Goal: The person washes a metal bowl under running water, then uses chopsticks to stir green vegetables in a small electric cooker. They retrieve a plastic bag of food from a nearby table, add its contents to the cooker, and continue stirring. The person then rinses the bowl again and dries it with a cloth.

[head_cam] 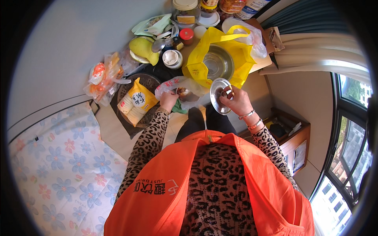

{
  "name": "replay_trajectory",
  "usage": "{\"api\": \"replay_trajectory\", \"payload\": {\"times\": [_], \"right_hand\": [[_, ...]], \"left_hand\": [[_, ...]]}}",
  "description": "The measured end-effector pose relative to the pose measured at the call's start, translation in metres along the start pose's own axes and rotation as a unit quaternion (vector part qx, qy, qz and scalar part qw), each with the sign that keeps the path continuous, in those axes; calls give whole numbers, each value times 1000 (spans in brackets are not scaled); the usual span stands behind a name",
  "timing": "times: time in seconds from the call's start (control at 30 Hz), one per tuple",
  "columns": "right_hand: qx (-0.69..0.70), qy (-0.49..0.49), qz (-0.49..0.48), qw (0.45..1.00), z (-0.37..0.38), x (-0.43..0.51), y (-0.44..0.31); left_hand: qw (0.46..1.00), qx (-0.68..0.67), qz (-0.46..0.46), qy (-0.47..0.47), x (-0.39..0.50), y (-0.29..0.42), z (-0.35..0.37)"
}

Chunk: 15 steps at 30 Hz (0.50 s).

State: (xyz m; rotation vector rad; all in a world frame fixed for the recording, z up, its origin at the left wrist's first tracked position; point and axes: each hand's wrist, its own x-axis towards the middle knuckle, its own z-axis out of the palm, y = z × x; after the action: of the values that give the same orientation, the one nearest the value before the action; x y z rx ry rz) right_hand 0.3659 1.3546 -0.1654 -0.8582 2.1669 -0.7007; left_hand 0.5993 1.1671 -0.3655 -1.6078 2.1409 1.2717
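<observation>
My right hand [235,100] grips a round stainless-steel lid [218,96] by its knob, holding it tilted at the near edge of a yellow shopping bag [195,63]. Inside the open bag is a round metal pot or bowl [218,62]. My left hand [169,101] holds the rim of a thin clear plastic bag [193,103] with red print; brownish and white contents show inside it. Some green material [178,107] lies just below that hand. Left of it, a yellow-and-white food packet [138,101] rests on a dark round perforated surface [119,93].
An opened white-rimmed jar [172,59], a pomelo peel [143,50], a metal spoon [158,45] and a red-lidded jar [186,36] crowd the tabletop. Plastic bags of food [103,76] lie at left. A wooden cabinet [295,138] stands at right, a flowered cloth [68,165] at lower left.
</observation>
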Motion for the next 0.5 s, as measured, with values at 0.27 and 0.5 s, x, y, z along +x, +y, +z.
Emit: {"api": "replay_trajectory", "payload": {"times": [0.27, 0.5], "right_hand": [[-2, -2, -34, 999, -1, 2, -8], [-1, -11, -34, 999, -1, 2, -19]], "left_hand": [[997, -66, 35, 32, -27, 18, -27], [953, -303, 7, -1, -60, 18, -56]]}}
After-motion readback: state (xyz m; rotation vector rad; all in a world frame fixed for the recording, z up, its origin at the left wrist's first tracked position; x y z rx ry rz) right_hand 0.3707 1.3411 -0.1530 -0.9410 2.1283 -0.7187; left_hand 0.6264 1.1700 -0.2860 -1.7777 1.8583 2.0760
